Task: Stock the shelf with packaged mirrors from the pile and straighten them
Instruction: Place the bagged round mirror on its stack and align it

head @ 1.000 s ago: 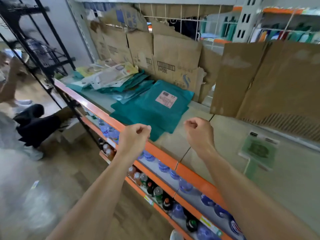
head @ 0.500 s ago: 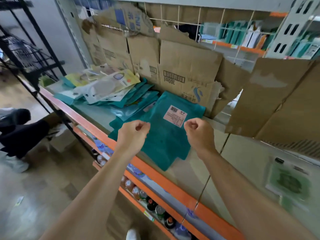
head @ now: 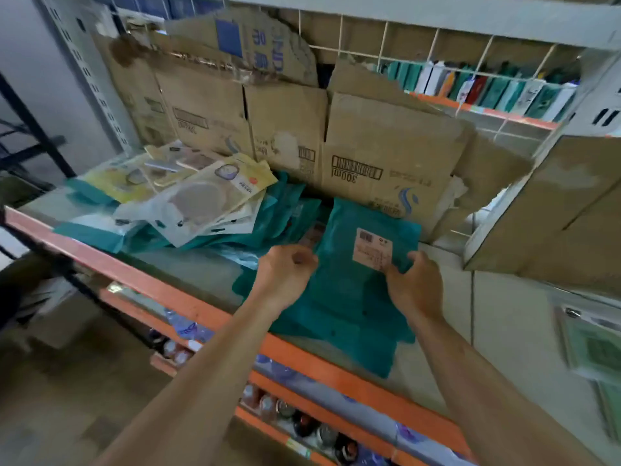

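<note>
light: dim, even, soft shadows | glare: none | blur: motion smear at right and lower edges | distortion: wide-angle bowing at borders

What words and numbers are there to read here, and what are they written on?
"300ml": upside down on the cardboard box.
White label on the teal packet: a barcode and small print, too blurred to read.
Blue print on the top cardboard: cannot be made out.
Yellow packets: small labels, too small to read.
Green card on the right: too blurred to read.
</note>
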